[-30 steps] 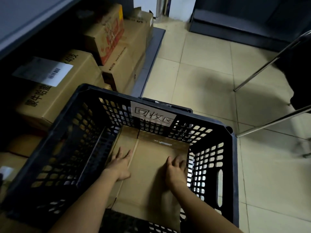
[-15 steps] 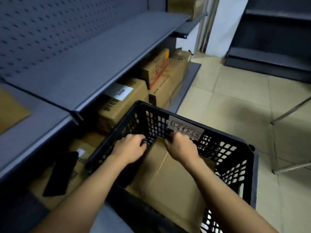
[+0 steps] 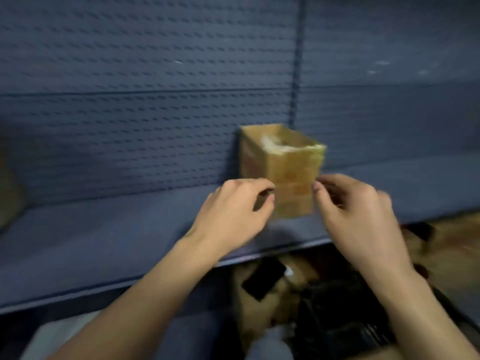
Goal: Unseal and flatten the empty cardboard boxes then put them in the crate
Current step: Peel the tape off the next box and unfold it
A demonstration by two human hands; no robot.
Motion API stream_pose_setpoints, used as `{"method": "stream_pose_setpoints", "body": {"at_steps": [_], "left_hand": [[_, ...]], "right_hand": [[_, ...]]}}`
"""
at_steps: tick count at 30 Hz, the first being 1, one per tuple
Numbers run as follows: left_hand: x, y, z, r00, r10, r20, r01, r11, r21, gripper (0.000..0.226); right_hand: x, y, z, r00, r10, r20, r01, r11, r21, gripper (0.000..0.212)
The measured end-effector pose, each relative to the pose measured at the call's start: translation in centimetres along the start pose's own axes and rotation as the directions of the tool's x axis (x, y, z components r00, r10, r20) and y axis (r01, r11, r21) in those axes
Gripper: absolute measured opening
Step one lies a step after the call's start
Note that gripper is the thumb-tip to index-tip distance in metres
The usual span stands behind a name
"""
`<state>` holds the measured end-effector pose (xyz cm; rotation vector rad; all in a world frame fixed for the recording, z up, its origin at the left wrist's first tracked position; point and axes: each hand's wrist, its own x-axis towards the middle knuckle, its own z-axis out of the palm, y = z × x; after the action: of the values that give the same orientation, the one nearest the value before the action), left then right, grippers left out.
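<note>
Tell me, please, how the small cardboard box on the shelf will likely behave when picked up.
Probably light: the cardboard box fits between the left hand and right hand. Standing tall on the shelf, it might tip if pushed high. Its walls may flex when squeezed.

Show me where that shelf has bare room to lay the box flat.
Widest: the shelf left of the cardboard box, up to the pegboard back. A shorter strip lies right of the box. Crowded: the left hand and right hand flank the box, and cartons and the black crate fill the space below.
</note>
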<state>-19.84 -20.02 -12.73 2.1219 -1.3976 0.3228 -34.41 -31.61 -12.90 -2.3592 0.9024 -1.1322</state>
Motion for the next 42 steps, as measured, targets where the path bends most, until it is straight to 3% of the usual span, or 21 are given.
{"method": "stream_pose_setpoints", "body": {"at_steps": [8, 11, 15, 19, 23, 28, 31, 38, 42], "left_hand": [[-7.2, -11.7, -14.2, 0.931, -0.253, -0.262, 0.279, 0.958, 0.067, 0.025], [-9.5, -14.8, -18.4, 0.903, -0.289, -0.320, 0.337, 0.936, 0.106, 0.027], [-12.1, -18.2, -23.7, 0.847, -0.296, -0.441, 0.394, 0.908, 0.146, 0.030], [-15.5, -21.2, -29.0, 0.748, -0.307, -0.588, 0.460, 0.879, 0.126, 0.032], [-19.4, -23.2, -31.6, 0.602, -0.320, -0.732, 0.498, 0.867, 0.031, 0.029], [-22.9, -25.8, -30.0, 0.446, -0.476, -0.758, 0.618, 0.776, -0.124, 0.033], [-23.3, -26.7, -28.6, 0.443, -0.552, -0.706, 0.675, 0.724, -0.143, 0.042], [-22.3, -26.9, -26.5, 0.473, -0.587, -0.657, 0.678, 0.718, -0.154, 0.053], [-22.4, -27.2, -25.5, 0.475, -0.587, -0.656, 0.665, 0.728, -0.170, 0.051]], "right_hand": [[0.2, -15.5, 8.3, 0.939, -0.295, 0.177, 0.254, 0.941, 0.223, 0.024], [0.2, -20.4, 11.1, 0.904, -0.353, 0.240, 0.275, 0.912, 0.305, 0.016], [0.3, -26.7, 14.2, 0.849, -0.415, 0.327, 0.265, 0.870, 0.416, 0.020], [0.2, -33.0, 16.8, 0.774, -0.514, 0.370, 0.316, 0.819, 0.478, 0.031], [0.3, -38.3, 18.4, 0.681, -0.647, 0.342, 0.451, 0.739, 0.500, 0.039], [0.3, -44.1, 19.4, 0.504, -0.795, 0.337, 0.615, 0.605, 0.506, 0.048], [-0.1, -46.5, 20.1, 0.386, -0.824, 0.415, 0.680, 0.558, 0.475, 0.050], [-0.8, -47.5, 22.2, 0.206, -0.858, 0.470, 0.793, 0.428, 0.435, 0.054], [-0.7, -45.5, 22.9, 0.239, -0.866, 0.439, 0.805, 0.430, 0.409, 0.052]]}}
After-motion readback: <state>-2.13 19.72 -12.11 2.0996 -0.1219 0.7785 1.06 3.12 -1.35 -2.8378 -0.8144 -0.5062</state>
